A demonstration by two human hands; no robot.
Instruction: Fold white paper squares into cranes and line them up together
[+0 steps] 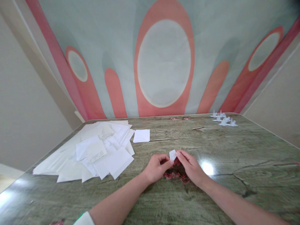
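A small folded piece of white paper (172,154) is held up between both hands, a little above the table near its middle. My left hand (157,167) pinches its lower left edge with thumb and fingers. On the other side, my right hand (190,165) grips the paper's right edge between thumb and forefinger. Part of the paper is covered by the fingertips. Beyond the left hand lies a neat stack of white square sheets (141,136).
Loose white papers (119,162) spread in a pile over the table's left side, a few with writing. Several folded paper pieces with upright points (224,120) stand at the far right. The wood-patterned table (234,150) meets a painted wall (164,62) at the back.
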